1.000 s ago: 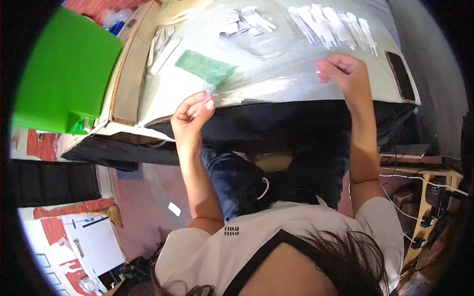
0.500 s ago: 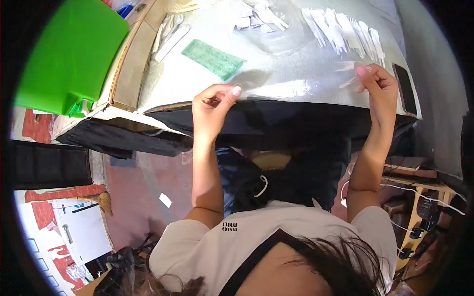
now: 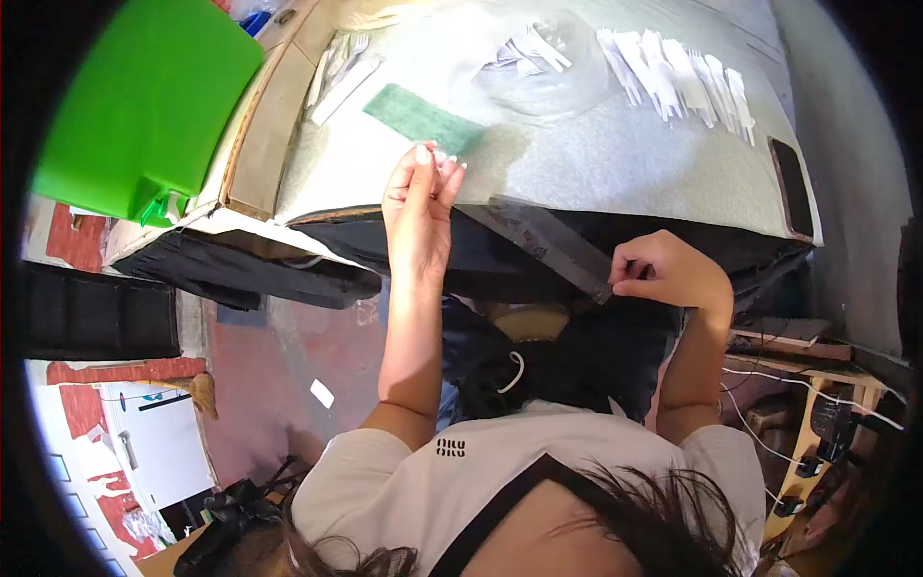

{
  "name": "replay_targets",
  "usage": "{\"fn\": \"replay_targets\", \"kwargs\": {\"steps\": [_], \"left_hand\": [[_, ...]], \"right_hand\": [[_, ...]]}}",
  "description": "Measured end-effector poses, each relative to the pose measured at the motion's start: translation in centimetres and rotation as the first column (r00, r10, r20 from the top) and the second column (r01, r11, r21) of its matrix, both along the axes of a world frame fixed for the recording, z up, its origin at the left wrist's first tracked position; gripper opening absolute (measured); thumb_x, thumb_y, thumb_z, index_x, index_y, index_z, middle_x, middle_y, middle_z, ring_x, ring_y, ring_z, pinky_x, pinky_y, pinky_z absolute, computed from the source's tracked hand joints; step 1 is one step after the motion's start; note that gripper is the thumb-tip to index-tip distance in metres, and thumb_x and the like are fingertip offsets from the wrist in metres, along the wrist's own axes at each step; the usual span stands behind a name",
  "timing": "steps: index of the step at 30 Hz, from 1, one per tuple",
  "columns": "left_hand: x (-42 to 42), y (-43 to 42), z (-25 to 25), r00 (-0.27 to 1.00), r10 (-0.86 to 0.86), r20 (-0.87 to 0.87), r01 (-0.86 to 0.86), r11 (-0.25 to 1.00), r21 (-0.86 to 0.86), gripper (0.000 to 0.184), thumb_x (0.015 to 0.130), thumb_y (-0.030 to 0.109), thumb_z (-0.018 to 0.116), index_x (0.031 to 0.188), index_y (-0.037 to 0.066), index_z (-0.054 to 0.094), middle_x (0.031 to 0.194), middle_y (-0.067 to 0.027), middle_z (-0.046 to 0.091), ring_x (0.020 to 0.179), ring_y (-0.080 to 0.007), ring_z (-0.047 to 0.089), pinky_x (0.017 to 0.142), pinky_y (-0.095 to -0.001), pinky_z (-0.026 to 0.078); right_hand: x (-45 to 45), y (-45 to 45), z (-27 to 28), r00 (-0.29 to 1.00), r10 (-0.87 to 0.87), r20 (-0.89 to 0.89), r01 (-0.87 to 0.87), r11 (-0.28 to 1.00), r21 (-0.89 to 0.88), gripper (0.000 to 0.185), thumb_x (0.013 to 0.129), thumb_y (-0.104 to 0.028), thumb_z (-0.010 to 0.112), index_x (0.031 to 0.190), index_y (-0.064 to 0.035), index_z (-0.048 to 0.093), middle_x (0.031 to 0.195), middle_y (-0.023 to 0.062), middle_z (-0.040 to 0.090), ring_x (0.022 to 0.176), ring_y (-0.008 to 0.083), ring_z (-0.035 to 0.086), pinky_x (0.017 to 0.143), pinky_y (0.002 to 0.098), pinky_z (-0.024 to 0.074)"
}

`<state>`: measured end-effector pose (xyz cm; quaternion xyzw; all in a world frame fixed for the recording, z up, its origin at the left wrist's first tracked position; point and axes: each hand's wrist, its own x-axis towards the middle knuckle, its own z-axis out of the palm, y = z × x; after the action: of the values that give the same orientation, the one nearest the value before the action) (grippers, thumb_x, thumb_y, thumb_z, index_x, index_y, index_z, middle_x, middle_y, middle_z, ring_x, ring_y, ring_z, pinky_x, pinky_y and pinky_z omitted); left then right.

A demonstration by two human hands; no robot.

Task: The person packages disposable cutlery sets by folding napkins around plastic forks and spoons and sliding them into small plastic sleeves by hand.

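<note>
My right hand is pinched on the lower end of a clear plastic strip, just in front of the table's front edge. The strip slants up and left to that edge. My left hand is raised at the table edge, its fingers slightly apart and nothing visible between them. Just beyond its fingertips lies a flat green rectangle. Farther back, white wrapped cutlery rests on clear plastic, and a row of white cutlery packets lies to the right.
A black phone lies at the table's right edge. More white cutlery sits at the table's left, beside a wooden ledge and a large green container. White cables run by a wooden stand at the lower right.
My right hand has come down and toward me with the plastic strip, from over the table to below its edge. My left hand has turned upward and its fingers have opened.
</note>
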<state>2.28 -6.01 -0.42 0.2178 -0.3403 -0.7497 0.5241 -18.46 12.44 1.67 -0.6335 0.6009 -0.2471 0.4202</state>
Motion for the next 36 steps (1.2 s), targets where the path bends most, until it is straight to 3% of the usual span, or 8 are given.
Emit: {"fn": "replay_targets", "kwargs": {"steps": [4,10,15,19,25,28,31,36], "left_hand": [[0.2,0.1,-0.3,0.998,-0.019,0.058,0.025,0.994,-0.102,0.017,0.087,0.017,0.056,0.095,0.002,0.058,0.080,-0.0009,0.058,0.075,-0.0092,0.057,0.075,-0.0255,0.049],[1.9,-0.2,-0.8,0.984,0.100,0.151,-0.062,0.970,-0.235,0.019,0.087,0.016,0.056,0.093,-0.002,0.058,0.077,-0.0041,0.058,0.067,-0.0102,0.056,0.070,-0.0264,0.050],[4.9,-0.6,-1.4,0.963,0.190,0.193,-0.111,0.926,-0.360,0.018,0.086,0.013,0.058,0.088,-0.005,0.060,0.076,-0.0077,0.060,0.066,-0.0118,0.057,0.067,-0.0268,0.050],[7.4,-0.7,-2.1,0.914,0.284,0.291,-0.159,0.908,-0.386,0.017,0.085,0.014,0.059,0.086,-0.003,0.060,0.073,-0.0069,0.060,0.065,-0.0109,0.056,0.066,-0.0261,0.049],[10.8,-0.4,-3.5,0.884,0.278,0.375,-0.152,0.931,-0.332,0.017,0.085,0.014,0.060,0.086,-0.002,0.062,0.071,-0.0044,0.061,0.064,-0.0092,0.057,0.066,-0.0228,0.048],[12.2,-0.6,-5.0,0.879,0.280,0.386,-0.167,0.939,-0.299,0.014,0.086,0.014,0.058,0.086,0.000,0.061,0.075,-0.0035,0.059,0.065,-0.0081,0.054,0.067,-0.0249,0.050],[13.1,-0.5,-5.9,0.877,0.286,0.387,-0.230,0.956,-0.184,0.015,0.085,0.016,0.060,0.086,0.001,0.061,0.076,-0.0031,0.059,0.065,-0.0082,0.055,0.066,-0.0243,0.050],[13.3,-0.7,-7.3,0.869,0.302,0.392,-0.245,0.951,-0.189,0.015,0.085,0.016,0.059,0.086,0.001,0.061,0.075,-0.0022,0.059,0.065,-0.0075,0.053,0.066,-0.0231,0.049]], "right_hand": [[-0.8,-0.1,0.9,0.993,-0.119,0.010,0.119,0.993,0.022,0.015,0.075,-0.013,0.065,0.084,-0.0017,0.059,0.078,0.0045,0.061,0.067,0.0120,0.058,0.056,0.0245,0.0451],[-0.4,-4.6,1.9,0.857,-0.396,0.329,0.501,0.791,-0.352,0.023,0.083,-0.017,0.059,0.099,-0.0011,0.058,0.095,0.0066,0.061,0.088,0.0123,0.058,0.073,0.0273,0.0480],[-0.2,-12.7,1.2,0.918,-0.360,0.166,0.387,0.723,-0.573,0.028,0.085,-0.014,0.055,0.108,0.0013,0.055,0.105,0.0136,0.060,0.097,0.0209,0.058,0.081,0.0314,0.0468],[-2.5,-21.4,-0.5,0.819,-0.526,-0.229,0.214,0.651,-0.729,0.031,0.084,-0.011,0.049,0.113,-0.0014,0.053,0.109,0.0187,0.056,0.096,0.0299,0.056,0.083,0.0356,0.0447],[-5.4,-28.1,0.1,0.581,-0.514,-0.631,-0.005,0.773,-0.634,0.023,0.083,-0.007,0.047,0.102,-0.0028,0.058,0.098,0.0162,0.059,0.088,0.0338,0.056,0.079,0.0411,0.0442],[-5.7,-29.5,0.4,0.587,-0.443,-0.677,-0.038,0.820,-0.570,0.019,0.078,-0.004,0.049,0.095,-0.0026,0.060,0.093,0.0149,0.060,0.089,0.0324,0.057,0.079,0.0398,0.0446],[-6.4,-30.7,-0.4,0.664,-0.461,-0.589,-0.182,0.664,-0.726,0.018,0.074,-0.001,0.052,0.089,-0.0024,0.061,0.091,0.0152,0.061,0.089,0.0313,0.057,0.078,0.0389,0.0453],[-6.0,-30.6,2.4,0.505,-0.343,-0.793,-0.164,0.863,-0.477,0.020,0.074,-0.008,0.052,0.089,-0.0027,0.062,0.095,0.0164,0.061,0.090,0.0312,0.057,0.078,0.0367,0.0456]]}}
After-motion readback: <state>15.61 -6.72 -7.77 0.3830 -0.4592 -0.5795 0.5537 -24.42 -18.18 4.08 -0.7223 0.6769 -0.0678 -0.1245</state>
